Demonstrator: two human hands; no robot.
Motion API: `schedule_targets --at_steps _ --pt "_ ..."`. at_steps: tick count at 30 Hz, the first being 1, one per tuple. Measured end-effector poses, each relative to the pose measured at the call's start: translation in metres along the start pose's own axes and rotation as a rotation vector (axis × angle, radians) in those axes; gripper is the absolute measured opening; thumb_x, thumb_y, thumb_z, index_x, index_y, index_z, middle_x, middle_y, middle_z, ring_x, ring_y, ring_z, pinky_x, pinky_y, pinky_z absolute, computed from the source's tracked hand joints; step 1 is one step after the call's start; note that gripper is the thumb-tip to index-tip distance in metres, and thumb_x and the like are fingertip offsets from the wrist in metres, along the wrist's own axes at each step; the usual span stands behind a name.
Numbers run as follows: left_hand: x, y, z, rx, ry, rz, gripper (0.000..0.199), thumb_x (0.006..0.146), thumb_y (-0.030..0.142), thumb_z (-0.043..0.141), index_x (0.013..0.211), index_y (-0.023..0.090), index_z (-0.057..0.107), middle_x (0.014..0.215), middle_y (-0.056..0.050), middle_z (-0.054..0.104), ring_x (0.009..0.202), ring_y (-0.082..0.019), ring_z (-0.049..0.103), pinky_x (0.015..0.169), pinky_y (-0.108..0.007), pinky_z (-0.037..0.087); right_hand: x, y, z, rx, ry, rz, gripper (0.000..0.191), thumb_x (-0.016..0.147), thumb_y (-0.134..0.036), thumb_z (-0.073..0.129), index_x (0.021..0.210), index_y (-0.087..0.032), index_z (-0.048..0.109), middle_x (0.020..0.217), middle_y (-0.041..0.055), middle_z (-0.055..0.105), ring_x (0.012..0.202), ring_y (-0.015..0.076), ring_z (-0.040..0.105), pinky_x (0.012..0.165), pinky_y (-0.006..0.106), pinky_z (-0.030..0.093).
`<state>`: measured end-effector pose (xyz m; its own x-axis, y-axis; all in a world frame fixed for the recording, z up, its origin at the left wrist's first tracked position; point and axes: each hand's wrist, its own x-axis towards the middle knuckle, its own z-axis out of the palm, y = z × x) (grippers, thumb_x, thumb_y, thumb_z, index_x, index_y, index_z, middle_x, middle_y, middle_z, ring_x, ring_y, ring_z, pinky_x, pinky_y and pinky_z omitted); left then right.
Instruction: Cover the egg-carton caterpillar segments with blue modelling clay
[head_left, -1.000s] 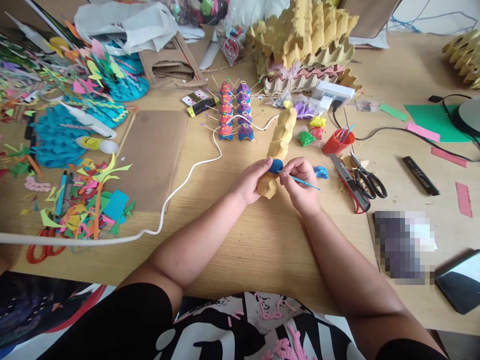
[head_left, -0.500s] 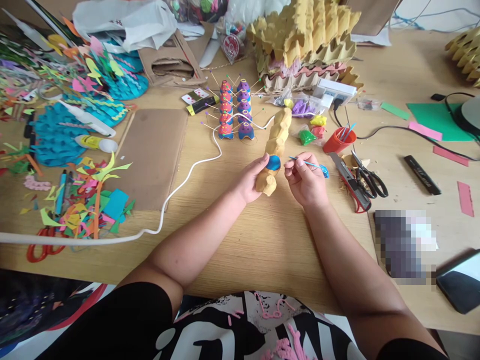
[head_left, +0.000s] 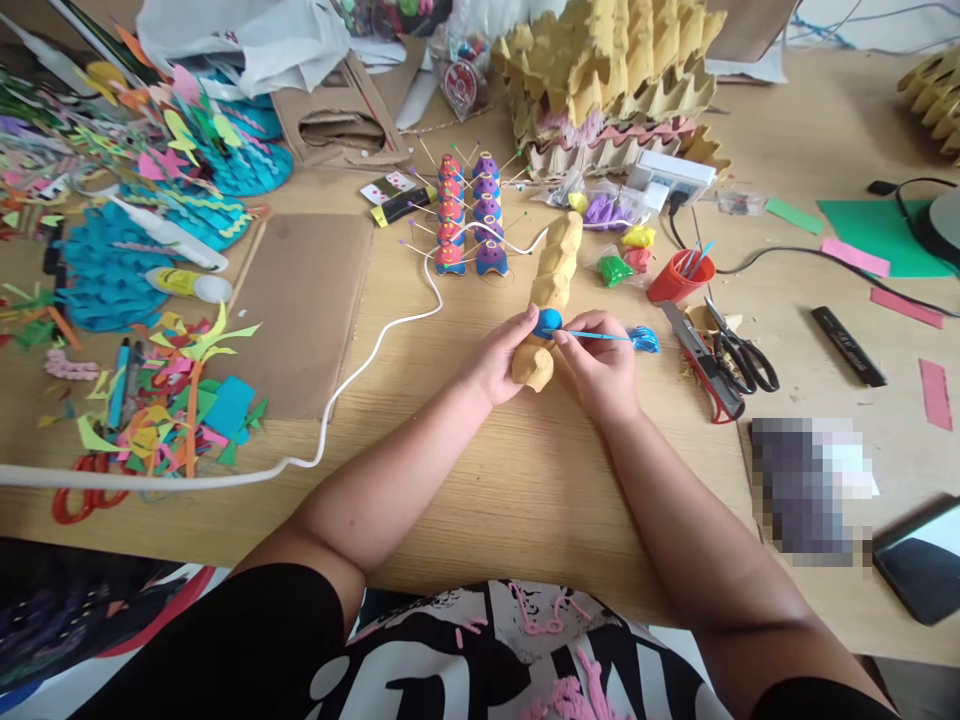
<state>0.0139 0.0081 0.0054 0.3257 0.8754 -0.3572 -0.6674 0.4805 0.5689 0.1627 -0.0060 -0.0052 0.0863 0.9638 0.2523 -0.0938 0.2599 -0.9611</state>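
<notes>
My left hand (head_left: 504, 362) is closed round an egg-carton cup with blue clay (head_left: 550, 321) over it. In my right hand (head_left: 604, 372) a thin blue stick (head_left: 592, 335) is pinched, its tip touching the blue clay. A yellow egg-carton cup (head_left: 532, 368) shows just below the blue one, against my left fingers. Whether it is joined to the held cup I cannot tell. Beyond my hands lies a strip of yellow egg-carton cups (head_left: 556, 265). A blue clay packet (head_left: 644, 340) rests just right of my right hand.
Red and purple caterpillar-like carton strips (head_left: 471, 215) stand behind a white cable (head_left: 382, 335). A red cup (head_left: 680, 275), a box cutter (head_left: 703, 370) and black scissors (head_left: 739, 350) lie on the right. Paper scraps (head_left: 169, 410) cover the left; egg trays (head_left: 607, 80) are stacked at the back.
My right hand has moved left to the cup, bringing the stick's tip onto the blue clay. The held cup has tilted slightly; my left hand stays around it.
</notes>
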Motion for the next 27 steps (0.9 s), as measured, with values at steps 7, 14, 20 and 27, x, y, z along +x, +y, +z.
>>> schedule_targets --at_steps 7,14,20,27 --pt "-0.0035 -0.0008 0.0014 -0.028 -0.058 -0.024 0.028 0.105 0.042 0.079 0.094 0.017 0.078 0.087 0.000 0.082 0.075 -0.009 0.077 0.074 -0.018 0.059 0.0006 0.0086 -0.0042 -0.108 -0.006 -0.146 0.028 0.088 -0.049 0.094 0.087 -0.030 0.075 0.117 0.0050 0.074 0.116 0.0248 0.070 0.104 0.044 0.059" --pt "-0.0051 0.0016 0.0070 -0.031 -0.031 -0.058 0.036 0.104 0.055 0.077 0.098 0.019 0.078 0.088 -0.001 0.082 0.084 -0.013 0.081 0.075 -0.019 0.061 -0.0032 0.0073 0.0001 -0.020 -0.014 -0.069 0.031 0.092 -0.055 0.090 0.089 -0.030 0.072 0.119 0.0052 0.082 0.117 0.0261 0.076 0.116 0.050 0.057" --pt "-0.0038 0.0011 0.0049 -0.033 -0.069 -0.051 0.034 0.107 0.050 0.075 0.095 0.018 0.078 0.088 -0.001 0.083 0.075 -0.011 0.078 0.069 -0.019 0.060 -0.0040 0.0093 -0.0002 0.010 -0.042 -0.066 0.033 0.092 -0.057 0.089 0.089 -0.030 0.071 0.121 0.0051 0.082 0.120 0.0262 0.075 0.114 0.047 0.057" --pt "-0.0031 -0.0032 0.0045 0.013 -0.025 -0.022 0.031 0.104 0.049 0.078 0.097 0.018 0.077 0.080 0.000 0.080 0.080 -0.014 0.082 0.074 -0.021 0.062 -0.0047 0.0065 -0.0002 -0.047 -0.042 -0.083 0.034 0.094 -0.058 0.086 0.087 -0.029 0.069 0.120 0.0058 0.081 0.121 0.0282 0.073 0.115 0.050 0.055"
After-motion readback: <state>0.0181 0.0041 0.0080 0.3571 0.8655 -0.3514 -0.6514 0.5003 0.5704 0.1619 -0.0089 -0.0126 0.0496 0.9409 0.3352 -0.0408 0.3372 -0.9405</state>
